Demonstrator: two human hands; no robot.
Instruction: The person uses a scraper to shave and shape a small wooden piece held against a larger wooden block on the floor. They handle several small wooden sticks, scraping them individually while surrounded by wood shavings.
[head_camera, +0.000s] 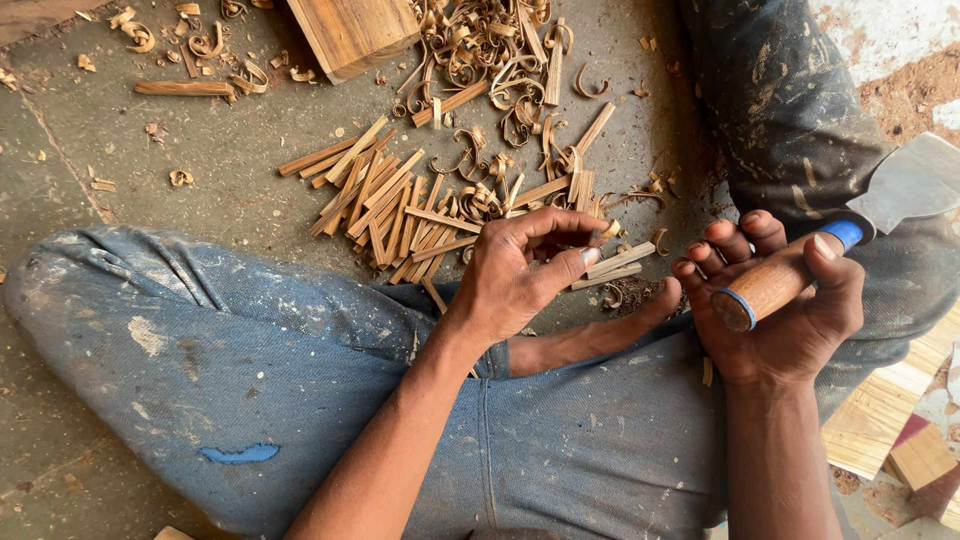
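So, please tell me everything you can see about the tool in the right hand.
The hatchet has a rounded wooden handle with a blue band near its broad, dull grey metal blade. The blade points up and right, over the person's knee, and runs out of the picture. The right hand grips the handle, palm up, fingers curled round it, thumb on top. The handle's butt end, ringed in blue, faces the camera. Nothing else touches it.

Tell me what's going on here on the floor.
A person sits cross-legged on a concrete floor in paint-flecked jeans. The left hand pinches a couple of thin wooden sticks at the edge of a pile of similar sticks. The right hand grips the wooden handle of a broad-bladed chisel, blade pointing away. Curled wood shavings lie scattered beyond the pile, next to a wood block.
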